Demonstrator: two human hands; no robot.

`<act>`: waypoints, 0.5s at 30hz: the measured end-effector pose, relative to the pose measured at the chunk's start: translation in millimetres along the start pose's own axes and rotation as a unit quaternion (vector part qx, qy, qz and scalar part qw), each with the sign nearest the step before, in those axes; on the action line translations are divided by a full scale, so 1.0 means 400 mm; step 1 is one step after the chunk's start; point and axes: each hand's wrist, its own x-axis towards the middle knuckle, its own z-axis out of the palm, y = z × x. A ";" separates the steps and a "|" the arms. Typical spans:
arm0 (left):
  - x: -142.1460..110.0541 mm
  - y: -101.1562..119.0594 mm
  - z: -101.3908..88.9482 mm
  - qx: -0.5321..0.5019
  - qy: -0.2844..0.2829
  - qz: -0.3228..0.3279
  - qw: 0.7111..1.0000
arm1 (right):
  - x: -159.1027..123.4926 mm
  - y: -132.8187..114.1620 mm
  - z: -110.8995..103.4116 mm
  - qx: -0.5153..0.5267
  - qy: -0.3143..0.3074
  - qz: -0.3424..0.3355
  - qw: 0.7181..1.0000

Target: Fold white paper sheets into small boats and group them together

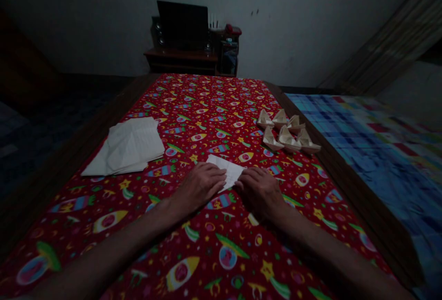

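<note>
A small folded sheet of white paper (229, 170) lies on the red patterned cloth between my hands. My left hand (202, 181) covers its left part, fingers together and bent over it, pressing on the paper. At the right corner, the fingertips of my right hand (261, 190) close on the edge, with the thumb tucked low. Several folded paper boats (290, 139) stand in two rows farther to the right. To the left rests a loose stack of white paper sheets (133, 146).
The red cloth (207, 125) covers a long dark wooden table (373, 212). Beyond its far end, a monitor (183, 24) and speakers stand on a low desk (179, 56), beside a red telephone (233, 29). On the right is a bed with a checked cover (366, 152).
</note>
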 end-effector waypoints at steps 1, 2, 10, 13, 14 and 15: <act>0.010 -0.012 0.001 -0.030 0.010 -0.001 1.000 | 0.011 0.006 0.003 -0.024 -0.001 0.025 0.999; 0.020 -0.026 0.003 -0.060 0.010 0.000 0.998 | 0.020 0.010 0.004 -0.036 -0.001 0.050 0.998; 0.068 -0.111 -0.002 -0.033 -0.013 -0.004 0.999 | 0.029 0.011 -0.013 -0.030 -0.023 0.113 0.993; 0.083 -0.106 -0.028 -0.001 -0.066 -0.015 0.998 | 0.026 0.017 -0.009 -0.013 -0.026 0.108 0.994; 0.087 -0.101 -0.035 0.005 -0.078 -0.021 0.997 | 0.025 0.019 -0.006 -0.003 -0.024 0.106 0.994; 0.091 -0.096 -0.041 0.011 -0.085 -0.026 0.996 | 0.024 0.021 -0.004 0.006 -0.020 0.106 0.994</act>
